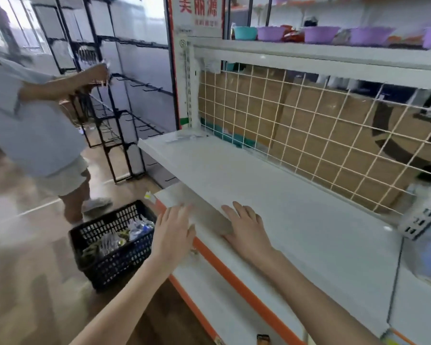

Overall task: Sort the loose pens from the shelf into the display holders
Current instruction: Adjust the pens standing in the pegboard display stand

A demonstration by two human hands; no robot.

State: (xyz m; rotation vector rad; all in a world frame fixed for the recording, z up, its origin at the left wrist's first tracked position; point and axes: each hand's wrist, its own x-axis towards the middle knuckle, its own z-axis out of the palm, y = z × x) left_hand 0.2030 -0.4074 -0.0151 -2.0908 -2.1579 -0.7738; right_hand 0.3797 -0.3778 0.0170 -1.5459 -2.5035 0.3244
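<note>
Your left hand [174, 232] is flat, fingers straight, holding nothing, at the front edge of the white shelf [296, 220]. Your right hand [245, 226] lies spread, palm down, on the shelf top, also holding nothing. Small loose items, maybe pens [184, 138], lie blurred at the shelf's far left end. A black basket [115, 247] sits on the floor left of the hands.
</note>
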